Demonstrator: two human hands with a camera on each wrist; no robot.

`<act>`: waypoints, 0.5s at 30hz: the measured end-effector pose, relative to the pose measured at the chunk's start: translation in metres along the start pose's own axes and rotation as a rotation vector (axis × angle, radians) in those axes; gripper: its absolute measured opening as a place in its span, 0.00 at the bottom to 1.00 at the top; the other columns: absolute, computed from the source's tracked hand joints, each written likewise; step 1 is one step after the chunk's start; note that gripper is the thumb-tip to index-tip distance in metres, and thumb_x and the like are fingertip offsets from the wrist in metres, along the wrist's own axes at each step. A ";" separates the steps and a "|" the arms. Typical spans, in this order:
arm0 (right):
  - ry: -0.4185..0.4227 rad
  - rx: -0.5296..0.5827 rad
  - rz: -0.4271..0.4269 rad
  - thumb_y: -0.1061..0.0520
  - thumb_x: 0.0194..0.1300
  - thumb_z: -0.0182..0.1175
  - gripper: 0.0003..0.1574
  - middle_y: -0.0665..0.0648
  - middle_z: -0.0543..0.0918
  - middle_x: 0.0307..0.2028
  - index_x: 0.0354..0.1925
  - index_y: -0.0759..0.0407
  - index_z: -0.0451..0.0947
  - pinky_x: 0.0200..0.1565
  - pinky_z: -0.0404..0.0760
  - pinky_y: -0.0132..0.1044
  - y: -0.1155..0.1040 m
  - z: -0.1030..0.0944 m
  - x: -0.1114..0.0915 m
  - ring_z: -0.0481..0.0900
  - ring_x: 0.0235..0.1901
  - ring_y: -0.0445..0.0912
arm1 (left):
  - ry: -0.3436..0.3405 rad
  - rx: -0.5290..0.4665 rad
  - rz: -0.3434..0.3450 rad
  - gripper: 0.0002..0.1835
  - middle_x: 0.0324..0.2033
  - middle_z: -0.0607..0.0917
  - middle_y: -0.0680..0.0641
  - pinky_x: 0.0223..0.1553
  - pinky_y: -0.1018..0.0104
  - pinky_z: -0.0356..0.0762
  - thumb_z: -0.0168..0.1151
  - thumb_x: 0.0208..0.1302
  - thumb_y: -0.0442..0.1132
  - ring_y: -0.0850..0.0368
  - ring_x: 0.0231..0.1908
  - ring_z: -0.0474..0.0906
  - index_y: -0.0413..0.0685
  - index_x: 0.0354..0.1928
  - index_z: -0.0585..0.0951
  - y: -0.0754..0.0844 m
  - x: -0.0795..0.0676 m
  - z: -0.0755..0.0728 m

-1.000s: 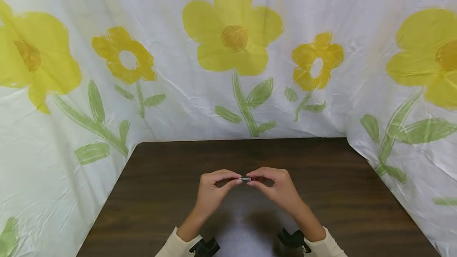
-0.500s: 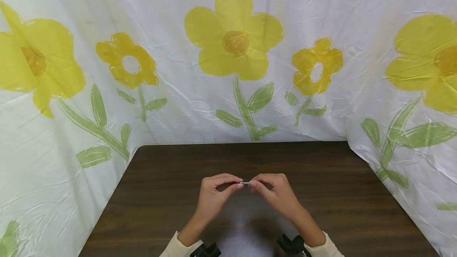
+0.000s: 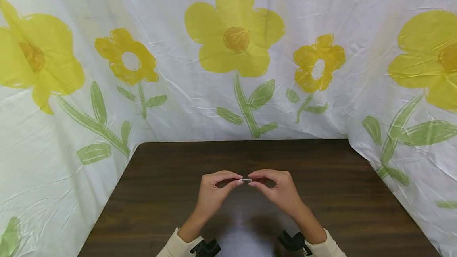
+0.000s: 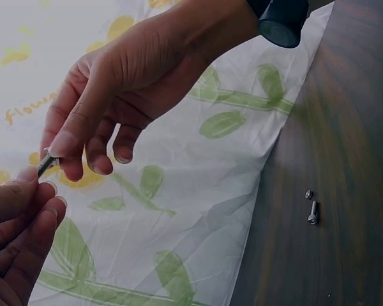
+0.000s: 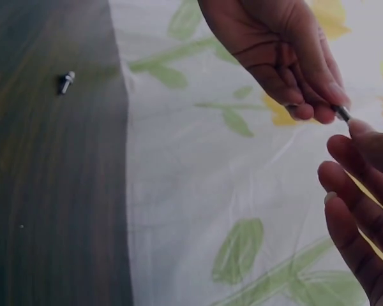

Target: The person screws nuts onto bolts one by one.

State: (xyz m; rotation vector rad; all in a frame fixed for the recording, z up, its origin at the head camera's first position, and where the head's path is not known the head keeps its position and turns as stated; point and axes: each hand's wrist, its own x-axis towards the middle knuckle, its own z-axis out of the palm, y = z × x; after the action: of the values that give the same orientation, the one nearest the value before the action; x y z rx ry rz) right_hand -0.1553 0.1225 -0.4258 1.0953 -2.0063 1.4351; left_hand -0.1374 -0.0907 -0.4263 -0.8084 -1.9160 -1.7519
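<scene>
In the head view a small metal bolt [image 3: 244, 179] lies roughly level between my two hands, held up over the table. My left hand [image 3: 210, 191] pinches its left end between thumb and fingertips. At its other end, thumb and index finger of my right hand [image 3: 280, 187] are around a small wider piece that looks like a nut [image 4: 49, 153]. The left wrist view shows the bolt's threaded shank [image 4: 44, 166] between the fingertips. Under the left fingers the bolt's end is hidden. A short stretch of metal [image 5: 342, 113] also shows in the right wrist view.
On the dark wooden table [image 3: 160, 169], the left wrist view shows another bolt [image 4: 313, 213] with a nut [image 4: 309, 194] close by. The right wrist view has a bolt [image 5: 66, 82] lying on the tabletop. A white cloth [image 3: 171, 118] with painted flowers surrounds the table.
My right thumb and index finger closed in and slid across each other half a second ago, and now stand wider around the bolt's right end. My left hand keeps its pinch.
</scene>
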 end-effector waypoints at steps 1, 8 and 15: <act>0.003 0.000 -0.005 0.73 0.52 0.74 0.19 0.56 0.90 0.35 0.42 0.59 0.87 0.32 0.84 0.31 0.000 0.001 0.000 0.86 0.29 0.43 | 0.000 -0.002 -0.001 0.05 0.32 0.89 0.42 0.33 0.55 0.86 0.72 0.56 0.23 0.50 0.33 0.87 0.35 0.35 0.88 0.001 0.000 0.000; -0.006 0.025 0.034 0.72 0.56 0.72 0.16 0.52 0.88 0.27 0.41 0.57 0.86 0.29 0.83 0.31 0.000 0.003 -0.002 0.84 0.24 0.41 | -0.002 -0.006 -0.012 0.06 0.34 0.90 0.44 0.35 0.55 0.86 0.72 0.58 0.26 0.52 0.35 0.87 0.39 0.37 0.89 -0.007 -0.003 -0.001; -0.026 0.030 0.083 0.68 0.65 0.67 0.12 0.46 0.83 0.22 0.37 0.51 0.84 0.26 0.80 0.30 0.001 0.005 -0.004 0.81 0.19 0.43 | -0.014 -0.009 0.015 0.05 0.34 0.90 0.45 0.36 0.59 0.86 0.72 0.59 0.27 0.51 0.35 0.88 0.40 0.38 0.89 -0.012 -0.005 0.000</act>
State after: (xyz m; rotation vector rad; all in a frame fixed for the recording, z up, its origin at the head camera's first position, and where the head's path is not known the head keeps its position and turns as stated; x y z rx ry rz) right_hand -0.1538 0.1192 -0.4312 1.0598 -2.0768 1.5045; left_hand -0.1416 -0.0921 -0.4380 -0.8380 -1.9077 -1.7513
